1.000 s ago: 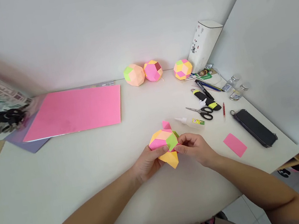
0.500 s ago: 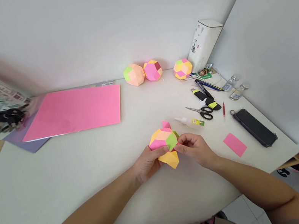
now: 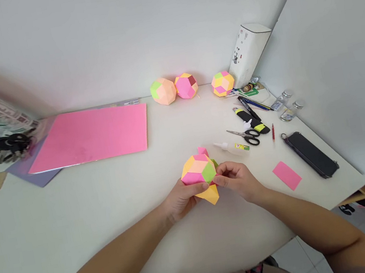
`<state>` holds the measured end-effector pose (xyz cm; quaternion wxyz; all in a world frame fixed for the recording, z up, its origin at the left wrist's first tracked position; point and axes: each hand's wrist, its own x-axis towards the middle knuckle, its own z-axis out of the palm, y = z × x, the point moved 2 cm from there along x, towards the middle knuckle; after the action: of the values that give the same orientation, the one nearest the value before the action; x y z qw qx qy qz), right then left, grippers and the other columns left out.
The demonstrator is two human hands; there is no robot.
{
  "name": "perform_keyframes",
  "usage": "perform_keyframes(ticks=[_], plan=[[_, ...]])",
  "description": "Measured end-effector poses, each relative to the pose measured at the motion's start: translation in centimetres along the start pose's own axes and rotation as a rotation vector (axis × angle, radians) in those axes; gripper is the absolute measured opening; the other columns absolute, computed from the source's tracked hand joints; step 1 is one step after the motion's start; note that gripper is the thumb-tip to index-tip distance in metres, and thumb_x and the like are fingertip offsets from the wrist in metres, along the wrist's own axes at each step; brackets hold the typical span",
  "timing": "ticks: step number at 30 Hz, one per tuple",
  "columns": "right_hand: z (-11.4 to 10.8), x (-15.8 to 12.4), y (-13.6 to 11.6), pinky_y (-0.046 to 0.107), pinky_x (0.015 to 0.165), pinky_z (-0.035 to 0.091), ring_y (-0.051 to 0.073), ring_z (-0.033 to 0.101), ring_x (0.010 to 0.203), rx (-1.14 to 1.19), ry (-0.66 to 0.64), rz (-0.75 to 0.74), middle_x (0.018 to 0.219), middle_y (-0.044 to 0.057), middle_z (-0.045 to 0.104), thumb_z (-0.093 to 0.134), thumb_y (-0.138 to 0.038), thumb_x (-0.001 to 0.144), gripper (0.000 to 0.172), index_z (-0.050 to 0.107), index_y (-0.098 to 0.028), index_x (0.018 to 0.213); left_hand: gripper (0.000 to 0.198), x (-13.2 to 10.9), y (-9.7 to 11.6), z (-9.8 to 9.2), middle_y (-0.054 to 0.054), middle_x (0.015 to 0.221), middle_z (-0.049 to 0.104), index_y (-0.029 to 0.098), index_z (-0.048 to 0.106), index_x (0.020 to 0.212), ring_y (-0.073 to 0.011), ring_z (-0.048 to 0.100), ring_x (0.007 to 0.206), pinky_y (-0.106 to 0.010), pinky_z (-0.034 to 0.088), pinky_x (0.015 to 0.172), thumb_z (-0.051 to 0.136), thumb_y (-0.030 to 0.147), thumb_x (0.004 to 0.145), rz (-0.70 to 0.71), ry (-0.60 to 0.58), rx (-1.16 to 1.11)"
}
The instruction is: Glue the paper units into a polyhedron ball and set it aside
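Note:
Between my hands, above the table, is a many-sided folded paper ball (image 3: 198, 167) with pink, orange, peach and green faces. Loose flaps stick out of it: a yellow-orange one at the bottom and a pink one at the top. My left hand (image 3: 182, 197) grips its left and lower side, thumb lying across the front. At the right edge, the thumb and index finger of my right hand (image 3: 238, 181) pinch a flap or edge of the ball; the pinched bit is mostly hidden. A clear glue bottle (image 3: 236, 147) with a white nozzle lies just behind my right hand.
Three paper balls (image 3: 186, 86) sit by the wall. Scissors (image 3: 248, 135), a black-and-yellow cutter (image 3: 252, 120), a red pen refill (image 3: 273, 133), a pink paper slip (image 3: 287, 175) and a black pouch (image 3: 310, 154) lie right. Pink sheets (image 3: 90, 135) and keys (image 3: 12, 144) lie left.
My left thumb has slid slightly down and right along the ball's front, and the ball has tipped a little. My right hand keeps its pinch at the right edge.

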<state>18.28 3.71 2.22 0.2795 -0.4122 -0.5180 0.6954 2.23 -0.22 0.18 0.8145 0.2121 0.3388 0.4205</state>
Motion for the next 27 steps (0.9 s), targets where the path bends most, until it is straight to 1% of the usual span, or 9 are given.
perform_keyframes(ticks=[4, 9, 12, 14, 17, 20, 22, 24, 27], plan=[[0.0, 0.0, 0.0, 0.026, 0.062, 0.045, 0.010, 0.054, 0.066, 0.011, -0.015, 0.005, 0.071, -0.002, 0.058, 0.074, -0.036, 0.070, 0.023, 0.059, -0.017, 0.070, 0.032, -0.1, 0.1, 0.1, -0.005, 0.089, 0.063, 0.019, 0.064, 0.099, -0.0183, 0.057, 0.083, -0.030, 0.045, 0.070, 0.072, 0.018, 0.069, 0.002, -0.007, -0.002], [0.0, 0.2, -0.2, 0.026, 0.059, 0.047, 0.011, 0.058, 0.065, 0.126, -0.070, 0.084, 0.074, -0.001, 0.062, 0.071, -0.041, 0.074, 0.030, 0.052, -0.019, 0.081, 0.034, -0.1, 0.3, 0.4, -0.009, 0.097, 0.063, 0.018, 0.062, 0.104, -0.0231, 0.057, 0.092, -0.035, 0.045, 0.079, 0.070, 0.022, 0.072, 0.071, -0.113, -0.025], [0.0, 0.3, 0.0, 0.030, 0.063, 0.050, 0.014, 0.063, 0.070, 0.253, -0.116, 0.177, 0.083, 0.002, 0.065, 0.069, -0.044, 0.075, 0.036, 0.050, -0.020, 0.092, 0.037, -0.2, 0.2, 0.4, -0.010, 0.102, 0.063, 0.018, 0.062, 0.107, -0.0241, 0.056, 0.098, -0.036, 0.043, 0.085, 0.072, 0.024, 0.071, 0.085, -0.094, -0.013], [0.0, 0.5, 0.1, 0.029, 0.065, 0.050, 0.013, 0.063, 0.071, 0.311, -0.121, 0.184, 0.084, 0.002, 0.065, 0.071, -0.042, 0.073, 0.038, 0.051, -0.019, 0.096, 0.039, -0.2, 0.0, 0.3, -0.009, 0.100, 0.064, 0.019, 0.062, 0.107, -0.0239, 0.056, 0.097, -0.036, 0.043, 0.084, 0.072, 0.026, 0.070, 0.087, -0.063, 0.017], [-0.3, 0.8, 0.0, 0.027, 0.066, 0.048, 0.011, 0.061, 0.071, 0.381, -0.090, 0.128, 0.083, 0.000, 0.064, 0.076, -0.034, 0.069, 0.035, 0.056, -0.019, 0.093, 0.040, -0.2, -0.3, 0.1, -0.008, 0.097, 0.064, 0.019, 0.063, 0.105, -0.0222, 0.057, 0.091, -0.035, 0.044, 0.081, 0.074, 0.026, 0.068, 0.077, -0.044, 0.097], [-0.7, 0.9, -0.3, 0.023, 0.065, 0.046, 0.008, 0.057, 0.068, 0.445, -0.041, 0.065, 0.077, -0.004, 0.060, 0.079, -0.026, 0.066, 0.029, 0.059, -0.020, 0.086, 0.046, -0.2, -0.6, 0.1, -0.008, 0.105, 0.063, 0.020, 0.061, 0.111, -0.0229, 0.055, 0.097, -0.036, 0.044, 0.083, 0.075, 0.025, 0.068, 0.070, -0.069, 0.180], [-1.0, 0.9, -0.7, 0.022, 0.061, 0.045, 0.007, 0.056, 0.064, 0.457, -0.034, 0.046, 0.073, -0.005, 0.059, 0.080, -0.024, 0.064, 0.026, 0.060, -0.020, 0.081, 0.045, -0.3, -0.6, 0.2, -0.009, 0.106, 0.063, 0.019, 0.062, 0.111, -0.0244, 0.055, 0.099, -0.038, 0.043, 0.085, 0.074, 0.028, 0.069, 0.075, -0.074, 0.224], [-1.2, 0.9, -1.0, 0.022, 0.057, 0.044, 0.008, 0.055, 0.062, 0.454, -0.027, 0.048, 0.071, -0.004, 0.059, 0.081, -0.023, 0.063, 0.026, 0.061, -0.019, 0.078, 0.043, -0.3, -0.6, 0.4, -0.011, 0.105, 0.064, 0.017, 0.063, 0.109, -0.0269, 0.055, 0.101, -0.041, 0.042, 0.089, 0.074, 0.031, 0.069, 0.088, -0.111, 0.264], [-1.7, 0.9, -1.3, 0.021, 0.054, 0.042, 0.008, 0.055, 0.060, 0.473, 0.006, 0.052, 0.069, -0.004, 0.059, 0.082, -0.021, 0.059, 0.026, 0.061, -0.018, 0.074, 0.057, -0.2, -0.5, 0.7, -0.013, 0.120, 0.059, 0.019, 0.058, 0.118, -0.0309, 0.050, 0.114, -0.044, 0.037, 0.097, 0.074, 0.039, 0.068, 0.151, -0.193, 0.199]])
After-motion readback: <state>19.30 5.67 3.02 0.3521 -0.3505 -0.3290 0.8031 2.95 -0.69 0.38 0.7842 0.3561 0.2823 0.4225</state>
